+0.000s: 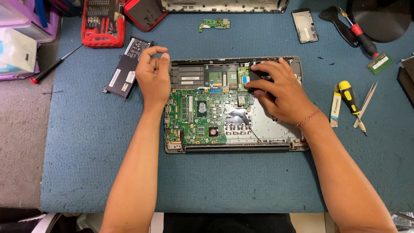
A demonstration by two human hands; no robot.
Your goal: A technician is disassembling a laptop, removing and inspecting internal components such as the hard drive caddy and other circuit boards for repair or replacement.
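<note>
An opened laptop base point(276, 129) lies on the blue mat, its green motherboard point(198, 116) bare on the left half. My left hand point(153, 75) hovers at the base's upper left corner with fingers curled and thumb pinched to fingertips; whether something tiny sits between them I cannot tell. My right hand point(280, 88) rests on the base's upper right area, fingertips pressing a black part point(258, 77) beside a small green board point(243, 75).
A black battery pack point(125, 67) lies left of the laptop. A red bit case point(103, 21), a small green board point(214, 24), a black cover plate point(305, 26), screwdrivers point(351, 99), tweezers point(366, 103) and a memory stick point(379, 63) lie around the mat.
</note>
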